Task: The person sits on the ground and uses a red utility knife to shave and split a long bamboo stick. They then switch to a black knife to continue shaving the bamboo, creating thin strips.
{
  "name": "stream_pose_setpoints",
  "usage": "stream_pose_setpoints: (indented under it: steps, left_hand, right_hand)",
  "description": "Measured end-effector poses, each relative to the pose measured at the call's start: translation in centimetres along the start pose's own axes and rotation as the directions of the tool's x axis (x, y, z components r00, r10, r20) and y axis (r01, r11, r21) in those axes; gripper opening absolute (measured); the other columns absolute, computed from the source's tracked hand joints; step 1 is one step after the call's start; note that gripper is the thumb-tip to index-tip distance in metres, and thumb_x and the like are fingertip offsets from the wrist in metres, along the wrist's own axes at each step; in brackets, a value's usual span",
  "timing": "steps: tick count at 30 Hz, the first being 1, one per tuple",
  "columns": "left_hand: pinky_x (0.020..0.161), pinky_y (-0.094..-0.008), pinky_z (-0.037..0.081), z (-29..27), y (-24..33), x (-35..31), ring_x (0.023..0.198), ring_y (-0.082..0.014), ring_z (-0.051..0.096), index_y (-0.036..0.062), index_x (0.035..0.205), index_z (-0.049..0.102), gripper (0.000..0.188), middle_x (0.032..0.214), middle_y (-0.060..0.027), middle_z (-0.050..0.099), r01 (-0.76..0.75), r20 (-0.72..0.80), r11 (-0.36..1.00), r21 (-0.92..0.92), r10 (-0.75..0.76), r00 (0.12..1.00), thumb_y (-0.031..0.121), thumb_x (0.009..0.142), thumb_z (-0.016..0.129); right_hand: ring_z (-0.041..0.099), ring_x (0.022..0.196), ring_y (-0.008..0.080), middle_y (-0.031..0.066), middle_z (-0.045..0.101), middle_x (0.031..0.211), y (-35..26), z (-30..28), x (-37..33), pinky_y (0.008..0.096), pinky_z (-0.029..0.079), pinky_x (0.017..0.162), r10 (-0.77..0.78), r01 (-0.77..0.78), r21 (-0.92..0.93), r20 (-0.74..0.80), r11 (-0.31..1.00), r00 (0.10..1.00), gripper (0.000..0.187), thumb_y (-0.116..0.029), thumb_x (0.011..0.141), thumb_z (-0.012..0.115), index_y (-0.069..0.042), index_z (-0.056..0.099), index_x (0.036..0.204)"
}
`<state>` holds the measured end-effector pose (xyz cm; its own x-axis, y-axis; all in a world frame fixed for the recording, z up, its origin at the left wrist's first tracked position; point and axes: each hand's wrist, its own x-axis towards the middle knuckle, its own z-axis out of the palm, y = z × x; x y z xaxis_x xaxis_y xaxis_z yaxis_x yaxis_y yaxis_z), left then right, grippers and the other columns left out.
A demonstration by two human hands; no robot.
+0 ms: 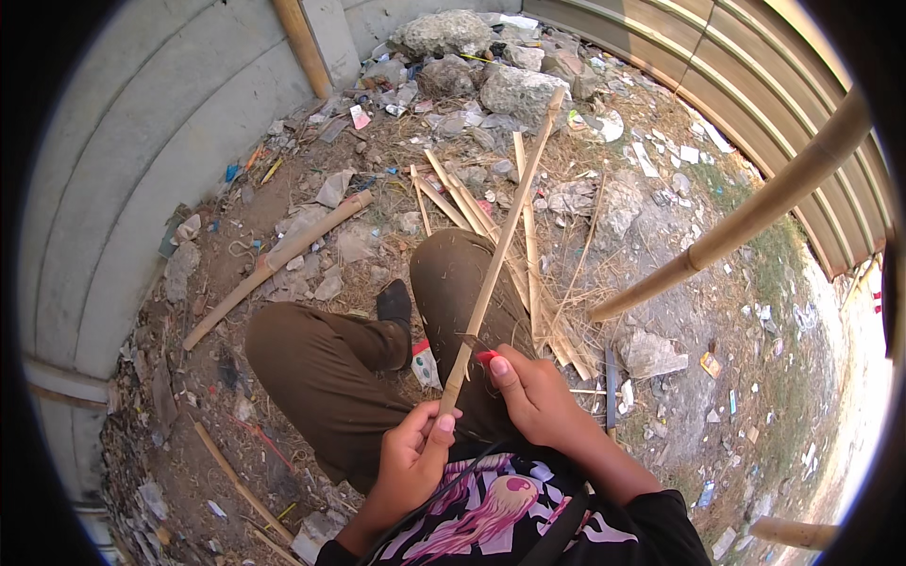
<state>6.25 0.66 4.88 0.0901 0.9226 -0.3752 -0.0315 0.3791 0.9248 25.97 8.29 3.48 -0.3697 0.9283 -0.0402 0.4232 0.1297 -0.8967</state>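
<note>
My left hand (416,453) is closed round the near end of a long split bamboo strip (507,231). The strip slants up and away over my bent right knee, its far end pointing at the rocks. My right hand (538,394) grips the red handle of a small knife (486,357). Its short blade lies against the strip just beyond my left hand; a thin dark edge is all that shows of it. Small shavings cling to my brown trousers (321,377).
More split bamboo strips (531,255) lie beyond my knees. A long dark blade (612,382) rests on the ground at right. A thick bamboo pole (727,241) slants in from the right, and a bamboo piece (283,255) lies left. Rocks (519,92) and litter sit before concrete and metal walls.
</note>
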Motion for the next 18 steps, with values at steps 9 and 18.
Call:
stream_pose_setpoints:
  steps: [9,18]
  left_hand:
    - [0.05,-0.0195,0.032,0.6,-0.6,0.6,0.057,0.0004,0.041,-0.0009,0.117,0.061,0.025,0.072,0.0036,0.052,-0.03,0.011,0.999,0.028,0.03,0.999,0.021,0.105,0.056]
    - [0.053,-0.0195,0.033,1.3,0.2,0.4,0.06,0.0005,0.042,-0.0019,0.117,0.061,0.027,0.073,0.0042,0.055,0.004,-0.041,0.992,0.129,0.001,0.999,0.022,0.105,0.057]
  right_hand:
    - [0.052,0.058,0.0192,0.0069,0.051,0.061,1.9,-0.4,0.3,0.0363,0.044,0.06,0.06,-0.127,0.286,0.233,0.95,0.971,0.058,-0.044,0.11,0.032,0.0,0.055,0.08]
    - [0.046,0.056,0.0113,-0.0001,0.046,0.059,2.4,-0.8,0.4,0.0293,0.039,0.055,0.265,-0.364,0.476,0.263,0.801,0.928,0.06,-0.05,0.109,0.032,-0.005,0.053,0.076]
